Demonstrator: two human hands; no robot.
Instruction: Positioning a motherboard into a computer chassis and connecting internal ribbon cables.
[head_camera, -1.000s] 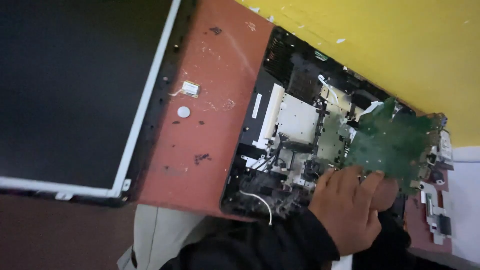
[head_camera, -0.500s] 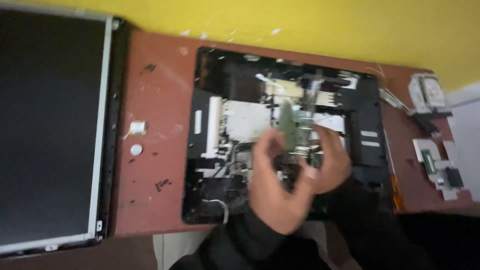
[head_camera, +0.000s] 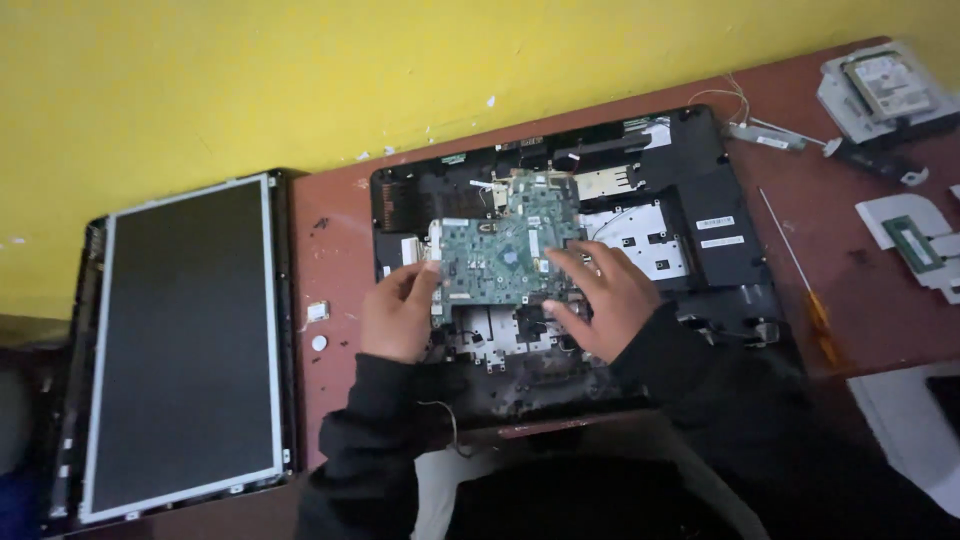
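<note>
Both hands grip the green circuit board (head_camera: 505, 255) over the opened laptop base (head_camera: 570, 260). From the head camera, the left hand (head_camera: 400, 312) pinches the board's left edge between thumb and fingers, and the right hand (head_camera: 600, 300) lies spread on its right edge with the fingers on top; the two are apart, one at each side of the board. The board sits level, just above or resting in the middle of the black base, and I cannot tell whether it touches the frame beneath.

By the look of it, the step in hand is seating or lifting the board in its bay. Either way, a next move would call for keeping it level and minding the thin wires near its top edge.

The base acts as the tray here: it holds the board, a silver metal plate (head_camera: 640, 235) to the right of it, and loose cables. On the left part of the table (head_camera: 330, 250) lies the detached screen panel (head_camera: 185, 340), with a small coin cell (head_camera: 319, 342) between it and the base. Toward the right edge lie a screwdriver (head_camera: 800, 285), a memory stick (head_camera: 912, 243), and, in the far right corner, a hard drive (head_camera: 885, 85).
</note>
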